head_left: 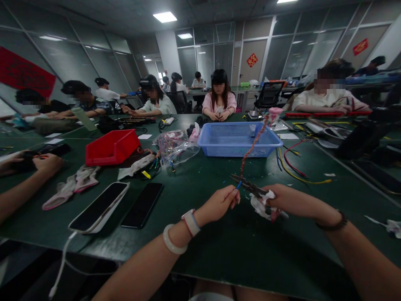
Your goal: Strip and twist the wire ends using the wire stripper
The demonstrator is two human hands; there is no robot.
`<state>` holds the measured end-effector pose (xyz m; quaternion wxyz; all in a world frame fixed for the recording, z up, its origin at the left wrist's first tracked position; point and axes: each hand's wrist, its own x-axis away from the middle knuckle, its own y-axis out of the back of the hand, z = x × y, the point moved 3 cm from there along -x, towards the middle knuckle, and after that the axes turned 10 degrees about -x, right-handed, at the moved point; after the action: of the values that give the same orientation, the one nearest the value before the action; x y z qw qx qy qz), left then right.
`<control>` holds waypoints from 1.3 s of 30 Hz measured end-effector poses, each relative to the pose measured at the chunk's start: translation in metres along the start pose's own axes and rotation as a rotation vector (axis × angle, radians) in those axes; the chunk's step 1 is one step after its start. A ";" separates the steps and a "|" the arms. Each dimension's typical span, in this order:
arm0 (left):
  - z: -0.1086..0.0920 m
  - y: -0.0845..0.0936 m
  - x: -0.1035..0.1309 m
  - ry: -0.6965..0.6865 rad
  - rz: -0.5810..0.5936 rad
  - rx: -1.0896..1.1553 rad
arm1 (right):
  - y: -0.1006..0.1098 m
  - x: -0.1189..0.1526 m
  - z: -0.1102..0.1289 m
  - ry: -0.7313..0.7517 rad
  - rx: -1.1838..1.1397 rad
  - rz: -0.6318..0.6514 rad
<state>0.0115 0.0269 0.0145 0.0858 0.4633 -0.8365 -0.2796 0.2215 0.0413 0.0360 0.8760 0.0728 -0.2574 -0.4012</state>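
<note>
My left hand [223, 202] is closed, pinching a short blue wire [239, 184] between thumb and fingertips. In my right hand [283, 197] are metal pliers [250, 187], gripped by handles wrapped in crumpled white material [262, 205]. The plier jaws lie right at the blue wire; whether they are closed on it I cannot tell. A twisted reddish-brown wire [252, 146] runs from a pink roll [275, 112] across the blue basket [239, 151] down to the jaws. Fingers of the right hand are partly hidden around the handles.
Left of my hands lie a black phone [142, 205], a phone on a white charging case [99, 208] and pinkish gloves [72, 186]. Beyond are a red bin [112, 147] and a clear plastic bag [177, 146]. Loose coloured wires [293, 165] lie right. A co-worker's hands [46, 163] show at left.
</note>
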 end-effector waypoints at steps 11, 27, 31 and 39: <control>0.009 -0.005 -0.003 0.022 0.007 0.109 | 0.000 0.000 0.002 -0.030 0.203 -0.108; 0.012 0.005 -0.004 -0.041 0.036 0.188 | -0.007 -0.005 -0.005 0.057 -0.099 0.087; 0.013 0.006 -0.005 -0.021 0.022 0.258 | -0.017 -0.007 -0.008 -0.007 -0.364 0.145; 0.020 0.009 -0.009 0.005 -0.048 0.330 | -0.032 -0.014 -0.007 -0.130 -0.595 0.118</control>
<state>0.0020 0.0455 0.0037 0.0037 0.4916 -0.8596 -0.1391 0.1962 0.0292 0.0137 0.8623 -0.2277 -0.1882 -0.4113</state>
